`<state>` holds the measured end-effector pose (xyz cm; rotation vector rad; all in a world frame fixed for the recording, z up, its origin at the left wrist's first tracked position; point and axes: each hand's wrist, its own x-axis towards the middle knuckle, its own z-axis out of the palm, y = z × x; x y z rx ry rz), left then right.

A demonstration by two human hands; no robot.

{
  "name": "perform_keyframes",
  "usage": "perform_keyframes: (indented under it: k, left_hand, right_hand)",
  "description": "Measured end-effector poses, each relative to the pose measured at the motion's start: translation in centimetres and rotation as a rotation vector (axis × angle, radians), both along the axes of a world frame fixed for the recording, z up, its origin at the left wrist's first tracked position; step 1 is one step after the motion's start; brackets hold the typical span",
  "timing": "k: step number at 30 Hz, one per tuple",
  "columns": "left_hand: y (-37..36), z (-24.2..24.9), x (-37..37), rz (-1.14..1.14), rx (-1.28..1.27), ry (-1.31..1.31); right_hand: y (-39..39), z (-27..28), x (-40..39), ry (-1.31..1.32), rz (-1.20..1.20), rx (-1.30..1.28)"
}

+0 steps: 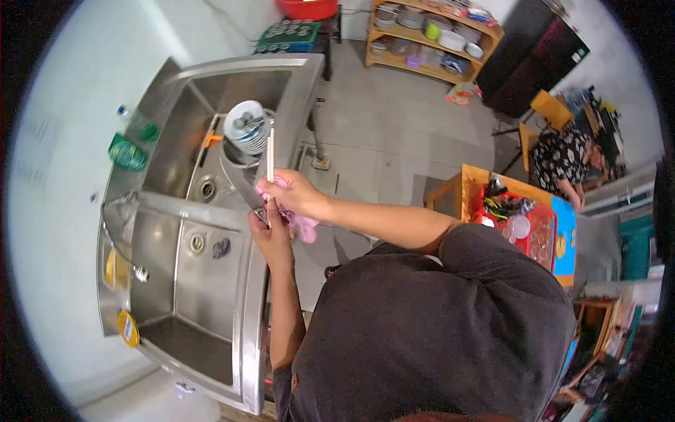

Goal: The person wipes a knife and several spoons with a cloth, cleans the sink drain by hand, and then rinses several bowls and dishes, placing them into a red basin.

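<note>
Pale chopsticks stick up from my right hand, whose fingers are closed round them with a pink cloth. My left hand is just below, its fingers closed near the lower end of the chopsticks. Both hands are over the front rim of the steel sink. A stack of white bowls, with spoons lying in the top one, stands in the far basin beyond my hands. Beside the stack runs a grey, shiny strip that I cannot make out.
A dark scouring pad lies in the near basin by the drain. An orange-handled item is in the far basin. A green pack stands on the back ledge. Behind, a wooden table bears a red basket; a person sits beyond.
</note>
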<state>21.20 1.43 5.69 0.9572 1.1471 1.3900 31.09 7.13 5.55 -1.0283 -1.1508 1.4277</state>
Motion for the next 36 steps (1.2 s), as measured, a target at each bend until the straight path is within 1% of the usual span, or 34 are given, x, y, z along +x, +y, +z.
perform_keyframes:
  k: [1, 2, 3, 5, 6, 7, 9, 10, 12, 13, 15, 16, 17, 19, 20, 21, 22, 23, 25, 26, 28, 29, 31, 32, 33, 34, 36]
  left_hand:
    - [0.2, 0.1, 1.4, 0.0, -0.026, 0.019]
    - [1.0, -2.1, 2.9, 0.045, 0.031, 0.015]
    - [0.9, -2.1, 4.4, 0.006, 0.022, 0.026]
    - [0.4, -2.2, 7.7, -0.007, -0.022, 0.012]
    - [0.3, -3.5, 8.9, -0.065, -0.003, -0.015]
    - [0.5, -4.9, 10.0, -0.116, -0.013, -0.003]
    - [0.5, -6.7, 12.3, -0.227, -0.163, 0.06]
    - [0.1, -5.4, 14.4, -0.26, -0.104, -0.059]
    - [0.4, -6.2, 16.5, -0.329, -0.123, -0.024]
    - [0.5, -5.7, 18.0, -0.358, -0.132, 0.005]
    - [-0.1, -4.5, 20.8, -0.415, -0.182, 0.027]
    - [-0.1, -3.9, 22.0, -0.422, -0.188, 0.03]
    - [-0.1, -3.7, 23.4, -0.429, -0.191, 0.032]
    - [0.2, -4.7, 24.9, -0.512, -0.166, 0.052]
    - [0.0, -4.7, 25.7, -0.531, -0.179, 0.073]
    - [-0.3, -4.7, 26.6, -0.551, -0.193, 0.096]
    - [-0.6, -4.5, 27.7, -0.583, -0.2, 0.1]
    - [-1.0, -4.1, 28.8, -0.574, -0.214, 0.085]
    - [-1.8, -3.6, 30.5, -0.541, -0.24, 0.056]
    - [-1.2, -4.1, 30.4, -0.632, -0.272, 0.081]
    - [-1.4, -4.8, 31.9, -0.658, -0.273, 0.099]
    - [-1.4, -4.8, 32.5, -0.664, -0.271, 0.119]
    - [-1.2, -6.3, 33.1, -0.68, -0.276, 0.134]
    - [-1.0, -6.9, 33.3, -0.687, -0.279, 0.133]
    - [-0.9, -6.8, 33.5, -0.69, -0.278, 0.142]
    - [-0.9, -6.8, 33.8, -0.709, -0.286, 0.099]
    - [-0.6, -6.9, 34.3, -0.73, -0.294, 0.054]
  right_hand:
    - [-0.2, 0.1, 1.2, 0.109, -0.122, 0.045]
    - [-0.5, 0.2, 2.9, 0.092, -0.156, -0.022]
    - [-0.8, 0.6, 4.4, 0.104, -0.195, -0.03]
    - [-1.2, 0.7, 7.6, 0.28, -0.252, 0.11]
    - [-1.3, 0.2, 9.0, 0.334, -0.254, 0.116]
    - [-1.5, -0.4, 10.2, 0.249, -0.378, 0.087]
    - [-2.4, -1.3, 12.9, 0.505, -0.375, -0.038]
    - [-2.6, -2.2, 14.0, 0.509, -0.418, -0.035]
    - [-2.8, -3.9, 16.7, 0.439, -0.523, -0.003]
    - [-3.3, -3.3, 18.7, 0.441, -0.564, 0.003]
    - [-4.6, -2.5, 21.9, 0.505, -0.529, -0.087]
    - [-4.1, -3.3, 23.0, 0.454, -0.599, -0.041]
    - [-4.3, -4.4, 24.3, 0.456, -0.631, -0.04]
    - [-5.1, -4.6, 27.6, 0.243, -0.763, -0.125]
    - [-4.8, -6.3, 29.1, 0.242, -0.793, -0.124]
    - [-4.1, -9.4, 30.6, 0.149, -0.842, -0.114]
    - [-4.2, -11.4, 32.2, 0.057, -0.891, -0.109]
    - [-5.0, -11.2, 34.0, 0.056, -0.92, -0.117]
    - [-6.8, -9.8, 37.4, 0.516, -0.866, -0.321]
    - [-7.6, -9.2, 38.3, 0.525, -0.887, -0.324]
    - [-8.8, -8.3, 40.5, 0.699, -0.942, -0.361]
    - [-9.6, -9.2, 41.6, 0.708, -0.954, -0.358]
    - [-11.2, -11.1, 43.1, 0.613, -0.963, -0.13]
    - [-12.2, -11.6, 44.0, 0.627, -0.965, -0.13]
    - [-13.9, -11.1, 45.1, 0.488, -0.972, -0.26]
    - [-15.7, -10.9, 46.2, 0.345, -0.973, -0.388]
    - [-18.7, -13.4, 47.5, -0.565, -0.944, -0.492]
